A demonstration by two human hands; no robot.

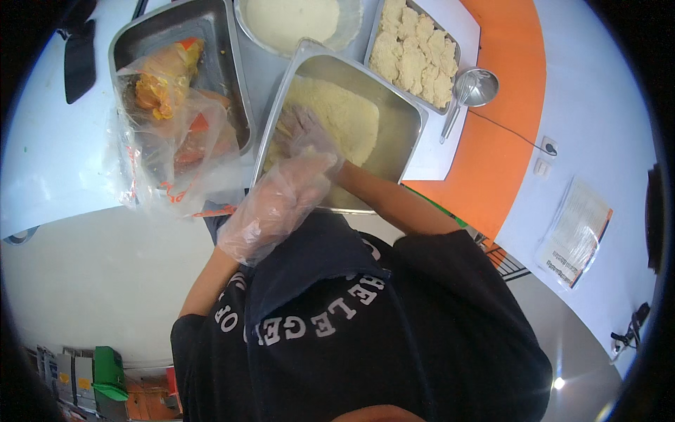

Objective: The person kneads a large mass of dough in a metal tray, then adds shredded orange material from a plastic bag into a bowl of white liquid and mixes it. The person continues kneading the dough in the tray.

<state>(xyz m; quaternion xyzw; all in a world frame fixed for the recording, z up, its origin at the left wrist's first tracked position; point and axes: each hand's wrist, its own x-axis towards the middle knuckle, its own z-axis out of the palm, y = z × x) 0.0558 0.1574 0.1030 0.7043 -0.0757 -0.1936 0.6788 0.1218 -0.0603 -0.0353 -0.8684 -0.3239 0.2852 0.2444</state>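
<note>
A deep steel pan [403,118] holds pale yellow breading crumbs [350,118]. Inside its left part is my right hand [311,129], in a clear plastic glove dusted with crumbs, its fingers pressed down into the breading; whether they grip a piece is hidden. My left hand [287,192], under a loose clear plastic glove, lies over the pan's near left edge, its fingertips by my right wrist; its grip is unclear. Left of the pan, a dark metal tray [213,58] holds clear plastic bags [182,132] with orange-yellow, raw-looking food. Breaded pieces [414,55] fill another metal tray.
A bowl [295,24] of pale batter stands behind the pan. At the right lie a steel ladle [482,87] and a wire whisk [460,100]. A cable runs to a wall socket [549,146]. The bag plastic hangs over the table's near edge.
</note>
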